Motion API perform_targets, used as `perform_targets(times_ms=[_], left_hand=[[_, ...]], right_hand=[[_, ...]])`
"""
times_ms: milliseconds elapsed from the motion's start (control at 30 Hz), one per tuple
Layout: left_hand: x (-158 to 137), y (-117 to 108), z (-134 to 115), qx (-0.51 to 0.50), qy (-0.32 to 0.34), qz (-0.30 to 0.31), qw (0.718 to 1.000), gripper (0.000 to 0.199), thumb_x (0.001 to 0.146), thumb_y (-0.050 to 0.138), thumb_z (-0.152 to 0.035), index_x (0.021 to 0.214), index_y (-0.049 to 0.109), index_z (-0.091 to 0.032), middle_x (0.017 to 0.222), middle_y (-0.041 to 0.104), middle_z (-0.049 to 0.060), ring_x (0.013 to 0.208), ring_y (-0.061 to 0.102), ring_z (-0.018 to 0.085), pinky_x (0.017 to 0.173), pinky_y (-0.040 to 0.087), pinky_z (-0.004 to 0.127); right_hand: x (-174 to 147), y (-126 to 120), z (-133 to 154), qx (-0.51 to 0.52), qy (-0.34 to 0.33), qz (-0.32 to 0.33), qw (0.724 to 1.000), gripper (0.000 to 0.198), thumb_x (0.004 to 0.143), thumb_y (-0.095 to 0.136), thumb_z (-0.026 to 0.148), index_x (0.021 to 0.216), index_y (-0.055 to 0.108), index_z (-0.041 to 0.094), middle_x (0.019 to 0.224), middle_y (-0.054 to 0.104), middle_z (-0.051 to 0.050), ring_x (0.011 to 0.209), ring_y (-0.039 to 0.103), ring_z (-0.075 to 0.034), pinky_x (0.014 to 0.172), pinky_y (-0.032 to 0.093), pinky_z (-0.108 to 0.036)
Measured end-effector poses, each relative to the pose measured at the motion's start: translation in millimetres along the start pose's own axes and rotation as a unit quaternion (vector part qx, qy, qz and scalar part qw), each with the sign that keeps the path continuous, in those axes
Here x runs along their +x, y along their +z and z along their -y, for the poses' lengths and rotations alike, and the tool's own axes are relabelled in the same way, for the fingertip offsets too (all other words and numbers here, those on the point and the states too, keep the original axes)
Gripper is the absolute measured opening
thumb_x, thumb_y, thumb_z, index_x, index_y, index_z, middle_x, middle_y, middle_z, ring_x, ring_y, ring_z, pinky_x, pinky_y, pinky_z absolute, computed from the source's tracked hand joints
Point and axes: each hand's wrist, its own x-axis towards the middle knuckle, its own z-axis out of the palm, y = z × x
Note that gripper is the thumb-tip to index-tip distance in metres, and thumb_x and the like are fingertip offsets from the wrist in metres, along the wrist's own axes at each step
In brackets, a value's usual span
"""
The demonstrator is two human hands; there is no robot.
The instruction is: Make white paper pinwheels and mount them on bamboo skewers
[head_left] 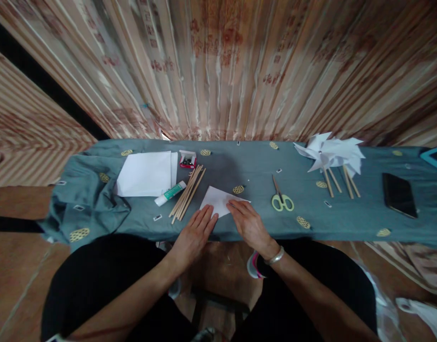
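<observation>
A piece of white paper (220, 198), folded to a triangle-like shape, lies near the front edge of the cloth-covered table. My left hand (197, 230) rests flat on its left corner, fingers stretched out. On its right side my right hand (249, 223) presses with extended fingers; a silver bangle circles that wrist. Left of the paper are several thin wooden sticks (187, 194) and a white-and-green glue stick (170, 193). To the right lie scissors (281, 198) with light green handles, blades pointing away from me.
A stack of white paper (145, 173) lies at the left, beside a small open red box (188, 159) of dark pins. White paper pinwheels (328, 151) on sticks lie at the right, near a black phone (399, 194). A blue-edged device (435, 156) sits at the far right. A patterned curtain (218, 71) hangs behind.
</observation>
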Motion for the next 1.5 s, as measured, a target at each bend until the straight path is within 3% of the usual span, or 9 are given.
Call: perform_targets(times_ms=[400, 533, 667, 767, 900, 1033, 1133, 1300, 1500], left_hand=[[-74.3, 16.2, -5.1, 0.033, -0.058, -0.092, 0.994, 0.076, 0.085, 0.05, -0.014, 0.151, 0.012, -0.007, 0.152, 0.034, 0.024, 0.144, 0.024, 0.032, 0.11, 0.036, 0.052], [-91.3, 18.1, -12.9, -0.002, -0.089, -0.132, 0.987, 0.069, 0.088, 0.047, -0.015, 0.15, 0.017, -0.011, 0.149, 0.038, 0.024, 0.141, 0.031, 0.032, 0.108, 0.038, 0.053], [-98.0, 10.1, -22.4, -0.157, -0.164, -0.159, 0.961, 0.054, 0.092, 0.047, -0.021, 0.144, 0.035, -0.018, 0.144, 0.049, 0.018, 0.135, 0.043, 0.029, 0.109, 0.039, 0.052], [-87.4, 1.1, -27.6, -0.352, -0.26, -0.15, 0.887, 0.047, 0.091, 0.05, -0.034, 0.136, 0.047, -0.02, 0.136, 0.057, 0.014, 0.129, 0.051, 0.027, 0.108, 0.041, 0.048], [-68.9, 0.2, -31.6, -0.589, -0.36, -0.135, 0.711, 0.061, 0.082, 0.06, -0.052, 0.129, 0.052, -0.015, 0.115, 0.07, 0.015, 0.114, 0.063, 0.03, 0.1, 0.047, 0.047], [-59.5, 4.4, -34.9, -0.709, -0.411, -0.138, 0.557, 0.072, 0.065, 0.074, -0.06, 0.117, 0.059, -0.013, 0.104, 0.073, 0.015, 0.102, 0.068, 0.031, 0.094, 0.051, 0.047], [-54.4, 2.6, -37.4, -0.763, -0.422, -0.117, 0.475, 0.064, 0.066, 0.076, -0.055, 0.113, 0.059, -0.015, 0.108, 0.072, 0.016, 0.103, 0.068, 0.03, 0.093, 0.051, 0.045], [-43.7, -7.7, -38.7, -0.838, -0.371, -0.068, 0.394, 0.057, 0.077, 0.06, -0.06, 0.115, 0.056, -0.017, 0.124, 0.065, 0.02, 0.115, 0.063, 0.031, 0.099, 0.046, 0.048], [-19.8, -40.3, -28.8, -0.876, -0.281, -0.053, 0.389, 0.067, 0.085, 0.037, -0.069, 0.123, 0.049, -0.015, 0.141, 0.051, 0.022, 0.13, 0.05, 0.031, 0.106, 0.04, 0.05]], right_hand=[[-1.9, 7.4, -5.4, -0.011, -0.004, -0.01, 1.0, 0.035, 0.093, 0.043, 0.011, 0.121, 0.064, 0.014, 0.121, 0.066, -0.014, 0.11, 0.056, -0.026, 0.1, 0.048, -0.044], [1.1, 4.8, -5.8, 0.019, 0.003, -0.019, 1.0, 0.034, 0.095, 0.041, 0.016, 0.12, 0.064, 0.015, 0.12, 0.066, -0.015, 0.112, 0.057, -0.026, 0.1, 0.048, -0.045], [9.9, -0.3, -6.4, 0.029, 0.062, -0.039, 0.997, 0.041, 0.094, 0.05, 0.032, 0.131, 0.055, 0.015, 0.134, 0.057, -0.017, 0.124, 0.051, -0.03, 0.103, 0.043, -0.051], [19.7, -1.3, -12.0, 0.055, 0.109, -0.028, 0.992, 0.058, 0.086, 0.06, 0.044, 0.136, 0.048, 0.016, 0.14, 0.051, -0.019, 0.131, 0.046, -0.033, 0.105, 0.039, -0.055], [31.9, -1.0, -23.5, 0.136, 0.132, 0.005, 0.982, 0.041, 0.082, 0.066, 0.033, 0.119, 0.062, 0.018, 0.133, 0.058, -0.016, 0.124, 0.054, -0.03, 0.104, 0.042, -0.051], [36.9, -3.9, -26.0, 0.209, 0.146, 0.0, 0.967, 0.032, 0.078, 0.064, 0.021, 0.11, 0.065, 0.02, 0.121, 0.066, -0.01, 0.113, 0.062, -0.024, 0.099, 0.047, -0.043], [37.2, -8.4, -20.7, 0.232, 0.175, 0.007, 0.957, 0.04, 0.076, 0.062, 0.017, 0.116, 0.063, 0.018, 0.114, 0.069, -0.01, 0.103, 0.065, -0.023, 0.094, 0.05, -0.041], [37.8, -23.2, -17.4, 0.338, 0.187, -0.007, 0.922, 0.028, 0.079, 0.061, 0.023, 0.105, 0.07, 0.02, 0.098, 0.074, -0.005, 0.088, 0.068, -0.02, 0.085, 0.053, -0.037], [37.3, -49.7, -31.7, 0.431, 0.178, -0.077, 0.882, 0.01, 0.074, 0.07, 0.028, 0.081, 0.075, 0.023, 0.095, 0.074, -0.004, 0.094, 0.068, -0.021, 0.091, 0.051, -0.037]])
